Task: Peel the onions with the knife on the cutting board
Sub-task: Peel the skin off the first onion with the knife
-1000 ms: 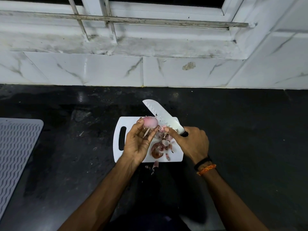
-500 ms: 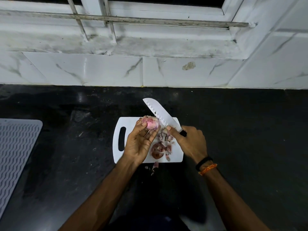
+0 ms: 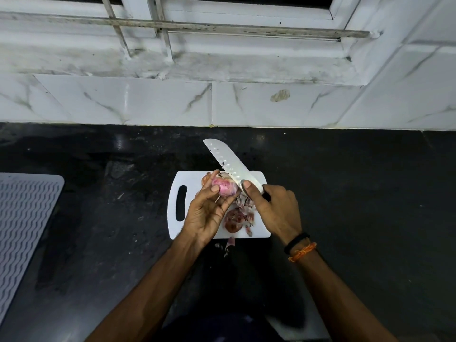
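counter (image 3: 357,193): black stone, runs under everything; white marble-look tiles (image 3: 123,102) behind it, window frame above.
mat (image 3: 22,218): grey ribbed mat, far left on the counter, well apart from the board.
cutting board (image 3: 195,178): white plastic, handle slot on its left side, flat on the counter mid-frame.
left hand (image 3: 209,213): palm up over the board's middle, fingers curled round the onion, thumb on its left side. Holding it off the board.
right hand (image 3: 274,211): wrapped round the knife's handle, thumb forward pressing on the blade base next to the onion. Black band and orange thread on the wrist.
knife (image 3: 227,161): wide silver blade with dimples, tip pointing up-left past the board's far edge; heel of the edge touching the onion's right side.
onion (image 3: 225,188): pink, partly skinned, in the left fingertips above the board's upper middle.
peels (image 3: 237,219): reddish skins piled on the board between the two hands; a few scraps off the near edge on the counter (image 3: 230,243).
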The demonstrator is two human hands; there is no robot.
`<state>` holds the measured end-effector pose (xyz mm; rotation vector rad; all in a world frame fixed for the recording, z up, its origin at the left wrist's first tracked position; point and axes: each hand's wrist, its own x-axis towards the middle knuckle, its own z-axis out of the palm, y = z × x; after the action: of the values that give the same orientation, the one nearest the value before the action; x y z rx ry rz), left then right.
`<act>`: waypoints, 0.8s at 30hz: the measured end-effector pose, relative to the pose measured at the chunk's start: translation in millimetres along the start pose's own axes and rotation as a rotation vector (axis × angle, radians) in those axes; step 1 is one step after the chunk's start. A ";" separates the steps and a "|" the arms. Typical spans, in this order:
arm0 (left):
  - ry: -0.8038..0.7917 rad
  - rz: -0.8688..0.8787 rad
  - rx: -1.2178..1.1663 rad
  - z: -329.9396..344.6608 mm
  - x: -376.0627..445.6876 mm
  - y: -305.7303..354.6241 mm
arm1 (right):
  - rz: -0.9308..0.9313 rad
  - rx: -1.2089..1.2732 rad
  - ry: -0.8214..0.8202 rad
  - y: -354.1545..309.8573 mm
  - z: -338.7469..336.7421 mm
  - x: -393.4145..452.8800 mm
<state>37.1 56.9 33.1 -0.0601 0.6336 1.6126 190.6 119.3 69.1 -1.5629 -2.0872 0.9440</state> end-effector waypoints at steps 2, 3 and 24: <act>-0.006 0.003 -0.005 0.8 -0.4 0.4 | -0.012 -0.011 0.015 -1.5 1.2 -1.3; -0.001 0.005 0.002 0.9 -0.3 0.6 | -0.022 -0.027 0.030 -1.9 1.9 -1.9; 0.011 0.086 -0.062 1.3 -1.0 1.1 | -0.052 0.025 0.152 -5.4 9.1 -16.3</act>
<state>36.7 56.6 34.9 -0.0882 0.6013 1.7156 186.1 100.4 68.0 -1.5104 -1.9938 0.8044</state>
